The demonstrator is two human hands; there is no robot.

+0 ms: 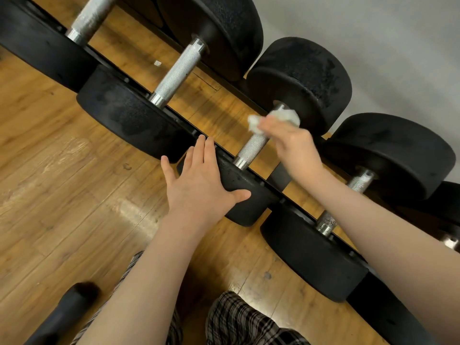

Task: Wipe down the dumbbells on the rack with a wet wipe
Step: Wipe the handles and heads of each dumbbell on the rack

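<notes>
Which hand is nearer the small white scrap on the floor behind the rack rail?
Left. The left hand rests flat on the near dumbbell head, just below the scrap. The right hand holds the wet wipe on the handle, farther right.

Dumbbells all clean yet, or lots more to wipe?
Can't tell which are finished; none looks clearly wiped. Right hand rubs the wet wipe along one dumbbell's handle, while left hand steadies its near weight. The other dumbbells may remain.
</notes>
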